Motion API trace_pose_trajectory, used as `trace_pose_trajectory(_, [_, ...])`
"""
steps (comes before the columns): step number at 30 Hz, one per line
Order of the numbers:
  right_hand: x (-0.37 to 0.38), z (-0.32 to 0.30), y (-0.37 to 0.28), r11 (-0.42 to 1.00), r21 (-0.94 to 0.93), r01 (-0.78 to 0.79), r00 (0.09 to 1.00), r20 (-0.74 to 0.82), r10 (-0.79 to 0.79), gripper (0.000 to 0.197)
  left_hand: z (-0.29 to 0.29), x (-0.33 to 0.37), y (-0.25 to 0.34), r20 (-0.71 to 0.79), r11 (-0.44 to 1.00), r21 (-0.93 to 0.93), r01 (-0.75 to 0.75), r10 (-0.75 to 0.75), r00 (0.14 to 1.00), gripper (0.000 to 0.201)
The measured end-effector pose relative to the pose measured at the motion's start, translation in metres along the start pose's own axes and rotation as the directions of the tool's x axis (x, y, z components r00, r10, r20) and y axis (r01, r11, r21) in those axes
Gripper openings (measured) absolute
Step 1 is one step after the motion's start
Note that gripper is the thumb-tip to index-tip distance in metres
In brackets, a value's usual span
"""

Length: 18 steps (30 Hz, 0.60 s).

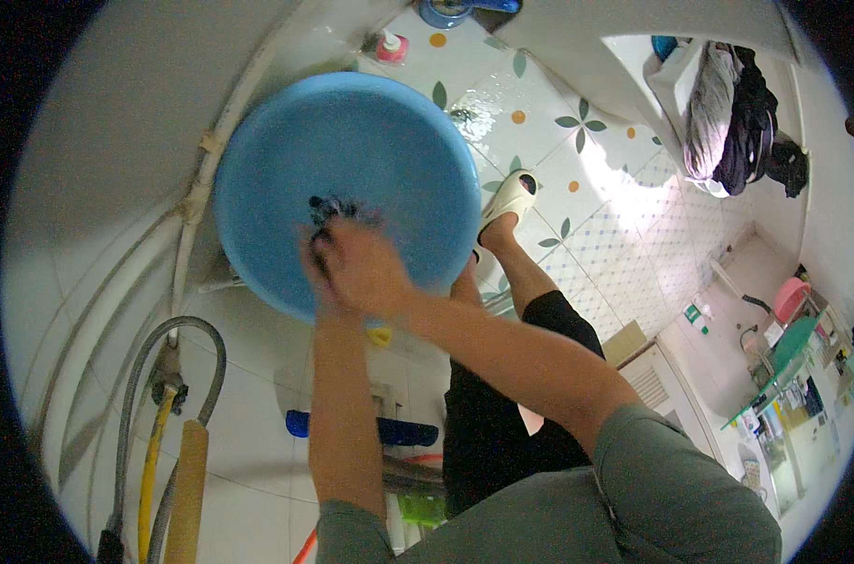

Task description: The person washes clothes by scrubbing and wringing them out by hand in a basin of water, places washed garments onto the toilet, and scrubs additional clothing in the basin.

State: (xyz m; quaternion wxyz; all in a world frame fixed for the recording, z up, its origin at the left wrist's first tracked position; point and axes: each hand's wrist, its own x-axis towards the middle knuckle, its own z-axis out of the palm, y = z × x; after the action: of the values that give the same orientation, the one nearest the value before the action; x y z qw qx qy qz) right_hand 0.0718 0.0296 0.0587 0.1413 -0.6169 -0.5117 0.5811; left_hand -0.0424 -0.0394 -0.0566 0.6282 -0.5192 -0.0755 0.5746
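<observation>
- Meeting inside the round blue plastic basin (286,113), the left hand (312,258) and right hand (366,268) sit at about 6 o'clock from its centre, bare and close together.
- The dark item (335,209) lies near the basin's centre, just beyond the fingers toward 12 o'clock, with pale streaks about it; blur hides its outline, so it may be a small wet cloth, or something bristly.
- Both hands are smeared by blur, and their undersides are hidden: I cannot tell how far the fingers of either one are curled, or how much of the item lies between them.
- If cloth, the item would likely be light, limp and slippery; gathering its bulk into both palms should serve better than pinching one edge.
- The basin looks smooth and slightly flexible, and heavier if it holds much water, whose depth I cannot judge; its rim at 3 and 9 o'clock seems the sound place to grip.
- Outside the rim stand a pink pump bottle (391,47) at 1 o'clock and a cream slipper (510,199) at 3; a grey hose (126,414) loops near 7.
</observation>
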Motion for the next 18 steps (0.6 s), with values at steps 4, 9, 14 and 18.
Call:
trace_pose_trajectory(4, [0.013, -0.008, 0.023, 0.991, -0.099, 0.095, 0.995, 0.021, -0.093, 0.021, 0.018, 0.003, -0.090, -0.055, 0.374, 0.925, -0.070, 0.314, 0.948, 0.053])
trace_pose_trajectory(9, [0.085, -0.011, 0.069, 0.863, -0.371, 0.342, 0.930, 0.001, -0.368, 0.018, -0.014, -0.008, -0.140, -0.099, 0.167, 0.986, -0.006, 0.612, 0.785, 0.052])
trace_pose_trajectory(14, [0.045, 0.000, 0.034, 0.989, -0.147, 0.010, 0.984, -0.172, -0.035, 0.025, 0.008, 0.013, -0.112, -0.079, 0.238, 0.962, -0.137, 0.717, 0.692, 0.055])
trace_pose_trajectory(18, [-0.002, -0.019, 0.010, 0.994, -0.059, 0.090, 0.996, 0.008, -0.090, 0.029, 0.029, 0.018, -0.069, 0.063, 0.285, 0.949, -0.134, 0.246, 0.967, 0.055])
